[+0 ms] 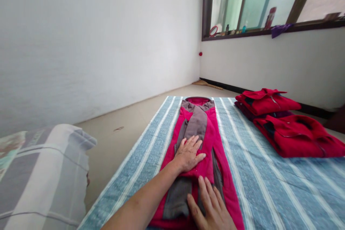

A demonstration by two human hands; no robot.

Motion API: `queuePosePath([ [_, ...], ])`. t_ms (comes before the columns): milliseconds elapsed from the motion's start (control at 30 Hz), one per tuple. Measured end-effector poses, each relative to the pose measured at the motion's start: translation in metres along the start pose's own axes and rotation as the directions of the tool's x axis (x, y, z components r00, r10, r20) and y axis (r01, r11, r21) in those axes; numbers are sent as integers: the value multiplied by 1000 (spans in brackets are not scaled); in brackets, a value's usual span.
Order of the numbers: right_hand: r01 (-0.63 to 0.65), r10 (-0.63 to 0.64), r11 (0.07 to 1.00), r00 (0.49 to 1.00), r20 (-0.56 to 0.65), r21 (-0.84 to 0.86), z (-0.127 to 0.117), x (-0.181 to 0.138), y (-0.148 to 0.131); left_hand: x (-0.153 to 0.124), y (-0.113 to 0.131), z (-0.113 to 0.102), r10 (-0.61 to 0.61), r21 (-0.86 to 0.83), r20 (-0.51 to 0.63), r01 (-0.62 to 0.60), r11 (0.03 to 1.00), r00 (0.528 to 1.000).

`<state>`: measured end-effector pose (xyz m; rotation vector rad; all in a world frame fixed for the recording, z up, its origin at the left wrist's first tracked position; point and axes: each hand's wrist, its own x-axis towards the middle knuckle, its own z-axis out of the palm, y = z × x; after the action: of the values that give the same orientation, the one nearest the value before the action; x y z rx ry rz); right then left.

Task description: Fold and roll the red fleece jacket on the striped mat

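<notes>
Garment: a red and grey garment (198, 129) lies flat, folded into a long narrow strip, running from the lower centre of the frame up to the middle.
Support: the garment rests on a blue striped sheet (258, 187) spread over the floor (121, 140).
Left hand: the left hand (188, 152) lies palm down on the middle of the strip, fingers spread and pointing toward the upper frame.
Left grip: flat and wide; nothing enclosed, the palm pressing on the red cloth.
Right hand: the right hand (211, 206) lies palm down on the near end of the strip, at the lower centre of the frame, just below the left hand.
Right grip: flat and wide; fingers rest on the grey panel, nothing enclosed.
Garment relative to grip: under both palms, extending well beyond the left fingertips.
Stack: folded red garments (285, 120) sit on the sheet at the right of the frame, well apart from both hands.
Lower left: a grey and white bundle (45, 172).
</notes>
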<state>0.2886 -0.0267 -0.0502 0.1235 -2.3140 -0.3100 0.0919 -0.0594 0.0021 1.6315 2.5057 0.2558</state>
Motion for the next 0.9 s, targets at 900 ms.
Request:
queuePosePath([
  [900,-63,80,963,995,-53,260,-11,33,-18,1,5,-8,-13,-16,55,13,1000,998],
])
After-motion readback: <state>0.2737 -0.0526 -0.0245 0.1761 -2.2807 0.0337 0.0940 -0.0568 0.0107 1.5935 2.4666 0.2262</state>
